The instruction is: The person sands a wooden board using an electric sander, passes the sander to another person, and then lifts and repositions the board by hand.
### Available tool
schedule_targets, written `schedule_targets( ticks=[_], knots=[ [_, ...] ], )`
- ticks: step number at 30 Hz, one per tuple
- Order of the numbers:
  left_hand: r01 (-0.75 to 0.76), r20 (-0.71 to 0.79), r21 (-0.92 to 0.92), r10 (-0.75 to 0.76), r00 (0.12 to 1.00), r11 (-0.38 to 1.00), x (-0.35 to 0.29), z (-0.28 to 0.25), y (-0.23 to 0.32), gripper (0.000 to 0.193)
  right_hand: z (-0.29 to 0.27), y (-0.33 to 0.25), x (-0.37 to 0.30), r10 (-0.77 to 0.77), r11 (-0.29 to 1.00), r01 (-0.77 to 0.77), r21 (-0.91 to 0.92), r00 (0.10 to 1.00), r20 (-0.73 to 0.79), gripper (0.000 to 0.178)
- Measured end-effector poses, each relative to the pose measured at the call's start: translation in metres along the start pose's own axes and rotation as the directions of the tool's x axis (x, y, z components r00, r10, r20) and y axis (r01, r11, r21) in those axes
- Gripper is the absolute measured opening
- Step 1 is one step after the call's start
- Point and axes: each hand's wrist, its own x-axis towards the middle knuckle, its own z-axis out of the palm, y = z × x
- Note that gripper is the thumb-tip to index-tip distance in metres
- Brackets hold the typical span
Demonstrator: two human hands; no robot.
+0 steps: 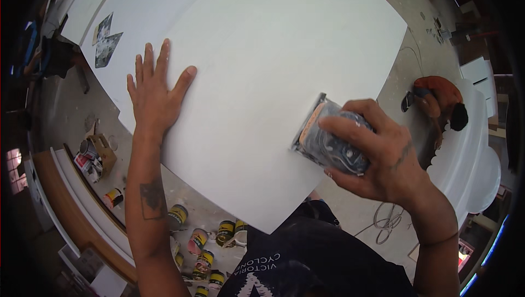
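Note:
A large white panel (246, 51) lies in front of me, with one corner pointing toward my body. Flat on its left part rests my left hand (156, 92), fingers spread and holding nothing. My right hand (377, 149) is wrapped over the top of a dusty dark electric sander (339, 138), which has an orange strip along its side. The sander sits on the panel near its right edge; its underside is hidden. Two small dark-smeared flat pieces (108, 50), like scrapers or sanding sheets, lie at the panel's far left.
Several paint cans (202, 261) stand on the floor below the panel's near edge. A cardboard box (101, 152) of cans is at the left, beside long boards (71, 204). At right, a person in an orange top (437, 92) crouches by white curved pieces (465, 155). A cable (388, 220) coils on the floor.

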Motion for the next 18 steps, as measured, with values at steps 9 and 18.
schedule_targets(
  ticks=[9, 18],
  knots=[
    [0.016, -0.108, -0.093, -0.026, 0.994, 0.995, 0.009, 0.012, -0.005, 0.09, 0.028, -0.038, -0.031, -0.022, 0.999, 0.023, -0.027, 1.0, 0.014, 0.064],
    [0.001, -0.138, -0.091, -0.014, 0.99, 0.996, 0.003, 0.015, -0.012, 0.083, 0.047, -0.073, -0.003, 0.024, 0.999, -0.024, -0.043, 0.999, -0.022, 0.064]
  ],
)
